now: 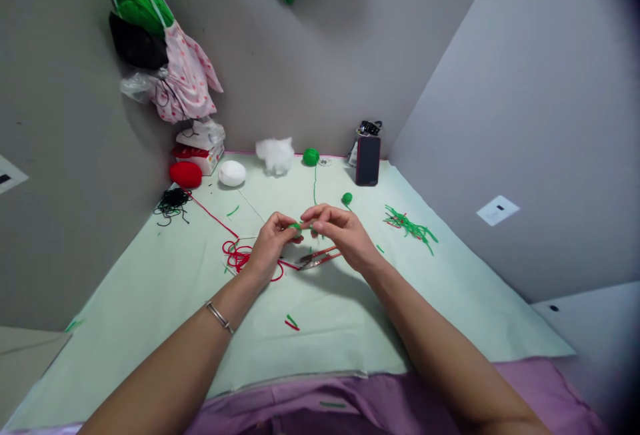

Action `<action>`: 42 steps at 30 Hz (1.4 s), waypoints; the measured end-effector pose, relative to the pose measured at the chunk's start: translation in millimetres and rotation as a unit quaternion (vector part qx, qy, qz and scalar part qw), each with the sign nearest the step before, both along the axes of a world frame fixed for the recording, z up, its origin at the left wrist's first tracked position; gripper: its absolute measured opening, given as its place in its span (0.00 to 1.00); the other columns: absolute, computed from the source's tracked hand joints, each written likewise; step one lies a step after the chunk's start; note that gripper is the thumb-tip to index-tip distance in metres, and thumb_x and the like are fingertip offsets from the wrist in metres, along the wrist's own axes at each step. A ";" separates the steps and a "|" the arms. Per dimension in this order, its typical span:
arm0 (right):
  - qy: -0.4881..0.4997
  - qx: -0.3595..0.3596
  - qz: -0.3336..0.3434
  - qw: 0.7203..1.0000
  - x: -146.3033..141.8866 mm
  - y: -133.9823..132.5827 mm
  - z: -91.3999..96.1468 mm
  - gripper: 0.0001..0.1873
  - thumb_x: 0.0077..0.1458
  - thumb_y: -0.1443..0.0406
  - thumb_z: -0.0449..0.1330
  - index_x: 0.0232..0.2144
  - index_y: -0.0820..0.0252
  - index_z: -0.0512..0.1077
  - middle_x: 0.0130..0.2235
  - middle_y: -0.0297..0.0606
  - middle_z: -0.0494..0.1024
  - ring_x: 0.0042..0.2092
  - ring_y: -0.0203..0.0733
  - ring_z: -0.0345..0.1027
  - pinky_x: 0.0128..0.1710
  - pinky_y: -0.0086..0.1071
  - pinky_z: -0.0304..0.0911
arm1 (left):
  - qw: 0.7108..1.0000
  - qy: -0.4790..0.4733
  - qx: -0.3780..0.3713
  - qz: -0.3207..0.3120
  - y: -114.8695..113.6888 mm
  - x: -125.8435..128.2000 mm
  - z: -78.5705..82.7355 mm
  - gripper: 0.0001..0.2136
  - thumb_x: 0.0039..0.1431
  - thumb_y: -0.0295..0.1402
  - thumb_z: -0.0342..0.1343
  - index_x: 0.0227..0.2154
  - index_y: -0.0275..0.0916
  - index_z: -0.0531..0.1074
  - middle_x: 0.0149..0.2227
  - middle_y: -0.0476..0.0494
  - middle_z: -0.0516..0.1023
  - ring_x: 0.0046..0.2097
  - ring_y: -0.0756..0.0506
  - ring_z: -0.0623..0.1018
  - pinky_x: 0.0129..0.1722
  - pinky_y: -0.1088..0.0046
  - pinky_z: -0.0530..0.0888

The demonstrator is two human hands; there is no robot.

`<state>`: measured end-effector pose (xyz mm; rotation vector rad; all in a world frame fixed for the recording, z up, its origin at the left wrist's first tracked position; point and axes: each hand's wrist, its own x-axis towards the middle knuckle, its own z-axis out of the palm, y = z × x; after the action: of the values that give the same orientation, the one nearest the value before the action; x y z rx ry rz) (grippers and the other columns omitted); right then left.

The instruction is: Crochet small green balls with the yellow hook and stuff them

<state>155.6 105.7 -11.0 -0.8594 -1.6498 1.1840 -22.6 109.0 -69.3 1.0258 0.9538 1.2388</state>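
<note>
The left grip [271,243] pinches green yarn [296,227] beside the right grip [344,231]

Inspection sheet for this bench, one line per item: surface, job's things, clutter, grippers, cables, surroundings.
Surface: pale green cloth, creased near the front edge.
Job's things: green piece in the left hand; scissors close to the right hand.
Clutter: red yarn in loose loops; black yarn tangled; green strands heaped at right; white stuffing at the back.
Grippers: bare hands; left pinches the green piece, right fingers close beside it, grip unclear.
Cables: dark coil behind the phone; cannot tell if it is a cable.
Surroundings: gray walls; pink dotted bag hanging at left.
</note>
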 end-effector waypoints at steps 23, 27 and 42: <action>-0.200 -0.039 -0.066 0.977 -4.6 9.2 -19.0 0.19 0.57 0.54 0.62 0.22 0.57 0.65 0.22 0.28 0.63 0.27 0.34 0.52 0.28 0.30 0.48 | 0.998 -0.030 0.015 -0.060 -4.5 5.3 -2.3 0.10 0.67 0.35 0.62 0.46 0.36 0.76 0.45 0.43 0.80 0.44 0.43 0.81 0.45 0.59 0.80; -0.189 -0.052 -0.052 0.979 -2.6 8.0 -16.3 0.20 0.57 0.52 0.61 0.22 0.58 0.66 0.23 0.27 0.61 0.26 0.34 0.51 0.28 0.31 0.48 | 0.997 -0.026 0.019 -0.075 -3.3 1.8 0.6 0.07 0.66 0.33 0.62 0.43 0.36 0.76 0.39 0.46 0.80 0.43 0.44 0.81 0.47 0.59 0.80; -0.158 -0.033 -0.047 0.986 -26.3 -3.3 -20.9 0.12 0.56 0.62 0.57 0.22 0.57 0.64 0.23 0.29 0.63 0.28 0.36 0.53 0.30 0.32 0.48 | 0.993 0.092 0.075 0.030 9.6 1.2 -19.2 0.17 0.68 0.38 0.60 0.56 0.38 0.73 0.55 0.38 0.77 0.50 0.40 0.80 0.48 0.54 0.80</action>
<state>129.3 102.4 -31.9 -1.2040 -1.8045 1.0839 -21.4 118.6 -88.5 1.2542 1.0514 1.2959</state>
